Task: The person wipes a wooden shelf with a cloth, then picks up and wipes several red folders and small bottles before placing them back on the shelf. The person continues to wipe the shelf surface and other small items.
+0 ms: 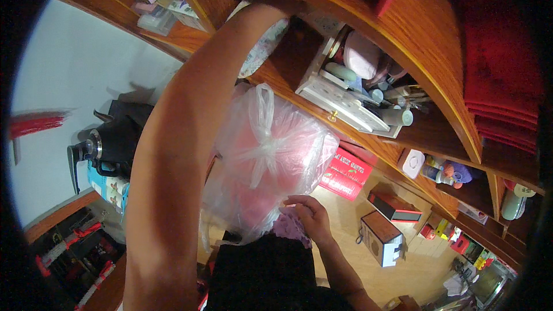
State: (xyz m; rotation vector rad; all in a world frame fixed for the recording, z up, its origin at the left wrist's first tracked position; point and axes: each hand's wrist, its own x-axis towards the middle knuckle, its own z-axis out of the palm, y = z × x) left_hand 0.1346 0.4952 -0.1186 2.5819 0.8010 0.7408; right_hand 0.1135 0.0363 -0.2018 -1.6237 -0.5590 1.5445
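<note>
My left forearm point(181, 125) reaches up across the picture to the wooden shelf unit. My left hand point(287, 5) is blurred and mostly hidden behind the curved shelf edge, so what it touches cannot be told. A round item with a floral pattern point(263, 49) shows beside the wrist. Lower down, my right hand point(313, 220) grips a crumpled purple cloth point(291, 226) against the dark clothing. Right in front of me stands a knotted clear plastic bag point(268, 147) with pink contents.
A white organizer point(345, 103) with bottles and brushes stands on a shelf. Red boxes point(345, 175) lie beyond the bag, and a cardboard box point(382, 237) is on the floor. At left, a black kettle point(116, 138) stands above a blue package point(108, 188). Red cloth point(501, 73) hangs upper right.
</note>
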